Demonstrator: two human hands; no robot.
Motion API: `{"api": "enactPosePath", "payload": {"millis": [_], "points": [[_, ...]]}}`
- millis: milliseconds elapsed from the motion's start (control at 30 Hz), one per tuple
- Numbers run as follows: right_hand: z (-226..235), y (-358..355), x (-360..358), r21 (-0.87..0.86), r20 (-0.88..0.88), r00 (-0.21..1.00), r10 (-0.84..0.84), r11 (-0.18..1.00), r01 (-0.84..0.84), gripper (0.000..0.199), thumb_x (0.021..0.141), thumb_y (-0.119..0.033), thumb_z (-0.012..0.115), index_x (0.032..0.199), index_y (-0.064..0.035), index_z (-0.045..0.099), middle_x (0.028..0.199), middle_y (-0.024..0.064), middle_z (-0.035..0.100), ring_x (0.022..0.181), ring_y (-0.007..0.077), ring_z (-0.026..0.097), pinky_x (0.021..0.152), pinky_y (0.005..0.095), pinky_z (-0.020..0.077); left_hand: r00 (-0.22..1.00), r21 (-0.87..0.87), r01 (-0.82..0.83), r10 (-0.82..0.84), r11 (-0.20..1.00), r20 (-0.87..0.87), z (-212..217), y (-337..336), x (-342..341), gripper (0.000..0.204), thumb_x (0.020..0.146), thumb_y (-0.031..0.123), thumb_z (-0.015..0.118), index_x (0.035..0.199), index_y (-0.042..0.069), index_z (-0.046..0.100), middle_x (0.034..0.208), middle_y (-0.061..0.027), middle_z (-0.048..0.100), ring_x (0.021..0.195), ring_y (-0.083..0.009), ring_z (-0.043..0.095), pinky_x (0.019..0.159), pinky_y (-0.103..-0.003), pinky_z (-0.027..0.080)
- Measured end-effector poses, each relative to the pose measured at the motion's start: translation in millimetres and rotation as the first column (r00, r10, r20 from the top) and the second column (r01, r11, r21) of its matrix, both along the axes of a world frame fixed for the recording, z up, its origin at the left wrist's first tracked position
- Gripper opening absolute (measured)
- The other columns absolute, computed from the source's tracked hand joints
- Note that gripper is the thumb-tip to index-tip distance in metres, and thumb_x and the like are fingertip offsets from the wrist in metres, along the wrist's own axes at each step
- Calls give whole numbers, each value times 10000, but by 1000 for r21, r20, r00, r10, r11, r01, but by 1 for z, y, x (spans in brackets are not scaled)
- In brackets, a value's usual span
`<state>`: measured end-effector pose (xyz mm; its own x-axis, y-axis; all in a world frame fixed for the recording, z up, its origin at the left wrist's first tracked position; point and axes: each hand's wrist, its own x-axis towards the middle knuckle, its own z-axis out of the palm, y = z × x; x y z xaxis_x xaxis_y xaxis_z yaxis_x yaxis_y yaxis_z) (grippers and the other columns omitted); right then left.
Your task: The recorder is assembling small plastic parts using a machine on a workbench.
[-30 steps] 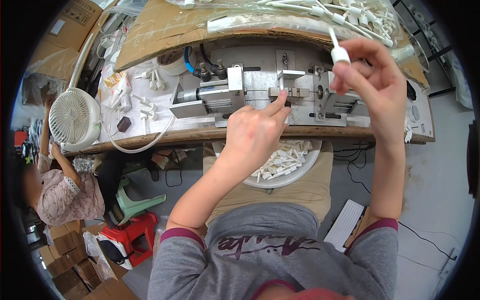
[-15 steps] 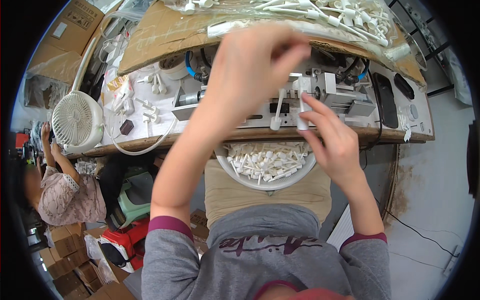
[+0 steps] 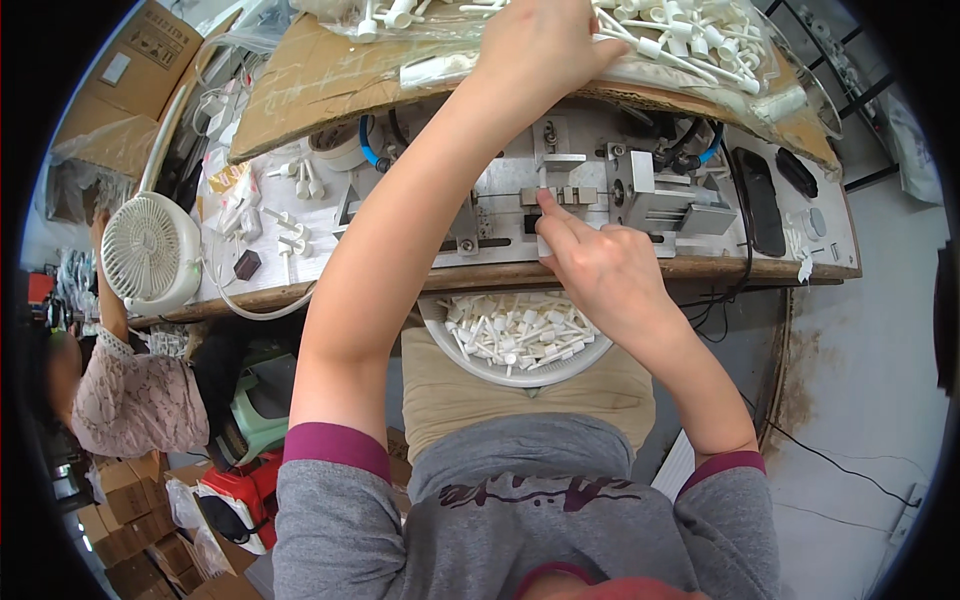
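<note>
My left hand [image 3: 545, 45] reaches over the cardboard shelf to the heap of white plastic stemmed parts [image 3: 690, 35]. Its thumb stands apart from the fingers, whose tips are partly cut off at the top edge, and nothing shows in it. At the metal fixture [image 3: 575, 196] on the bench, my right hand [image 3: 605, 265] is closed on a white plastic stemmed part [image 3: 543, 176]. The index fingertip presses on this part, and most of it is hidden under the fingers.
On my lap sits a white basin [image 3: 525, 378] full of similar parts. Metal clamps [image 3: 660, 195] with blue hoses flank the fixture. A white fan [image 3: 150, 250] stands left, a black phone [image 3: 758, 200] lies right. Another person [image 3: 140, 390] sits at far left.
My left hand has moved up and away to the heap on the shelf. My right hand has shifted left onto the part at the fixture. The whole view has shifted slightly.
</note>
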<state>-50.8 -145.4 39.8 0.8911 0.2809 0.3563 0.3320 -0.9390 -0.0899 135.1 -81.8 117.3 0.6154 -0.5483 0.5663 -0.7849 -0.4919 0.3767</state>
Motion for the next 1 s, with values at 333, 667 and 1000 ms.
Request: {"api": "enactPosePath", "payload": {"millis": [333, 667, 1000], "points": [[45, -24, 20, 349, -13, 999, 51, 936, -43, 296, 807, -237, 749, 1015, -51, 650, 831, 117, 697, 713, 276, 692, 647, 392, 545, 951, -406, 221, -288, 887, -112, -7, 89, -72, 273, 804, -1, 732, 1072, 47, 724, 1017, -50, 621, 918, -127, 671, 813, -267, 626], [125, -47, 146, -84, -33, 990, -134, 988, 131, 494, 808, -156, 723, 1236, 2, 531, 1199, 222, 580, 1141, 359, 574, 961, 426, 488, 989, -24, 131, -132, 991, -72, -72, 106, -143, 272, 795, 60, 752, 1063, 38, 707, 1293, -127, 637, 853, -226, 712, 718, -327, 576], [110, -58, 177, -355, -68, 988, -138, 929, 106, 304, 910, -211, 555, 1106, 21, 539, 1069, 253, 632, 1038, 353, 629, 903, 435, 504, 995, 184, 91, -95, 979, 16, -90, 94, -131, 222, 797, 144, 748, 997, 59, 703, 1270, -110, 661, 602, -243, 667, 582, -332, 542]]}}
